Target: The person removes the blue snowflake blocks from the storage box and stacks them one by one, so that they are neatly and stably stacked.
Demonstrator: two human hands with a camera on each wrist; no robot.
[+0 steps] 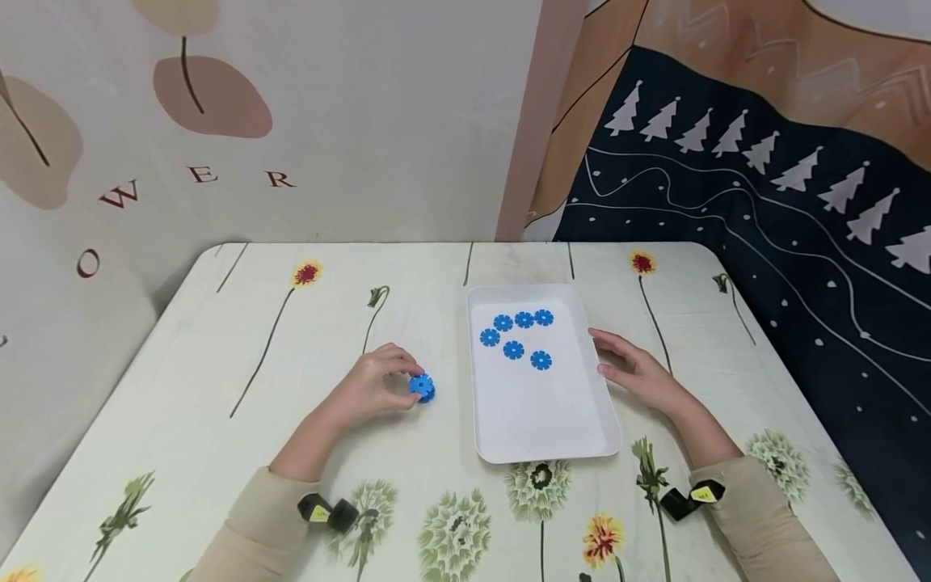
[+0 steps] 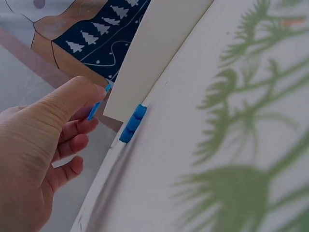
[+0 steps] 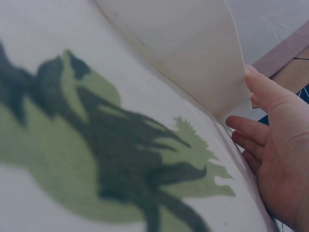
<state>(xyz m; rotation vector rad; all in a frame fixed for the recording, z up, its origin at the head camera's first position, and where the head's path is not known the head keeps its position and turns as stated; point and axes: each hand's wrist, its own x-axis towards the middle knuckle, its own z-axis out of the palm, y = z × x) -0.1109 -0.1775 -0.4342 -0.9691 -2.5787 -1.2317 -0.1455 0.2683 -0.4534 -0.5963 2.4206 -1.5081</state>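
Observation:
My left hand (image 1: 376,381) pinches a thin blue notched disc (image 2: 98,104) between thumb and fingertip. Just beneath it in the head view, a short stack of blue discs (image 2: 133,123) sits on the table, apart from the held one in the left wrist view. To the right stands a white rectangular tray (image 1: 541,428). Several more blue notched discs (image 1: 513,350) lie flat in its far half. At the tray's right side my right hand (image 1: 643,376) has its fingers loosely extended, thumb and fingertips right at the rim.
A flower-printed cloth (image 1: 240,339) covers the table. Behind it hangs a pale wall covering (image 1: 378,162), and a dark one with white trees (image 1: 727,194) borders the right side. Each sleeve carries a small black device (image 1: 327,513) at the wrist.

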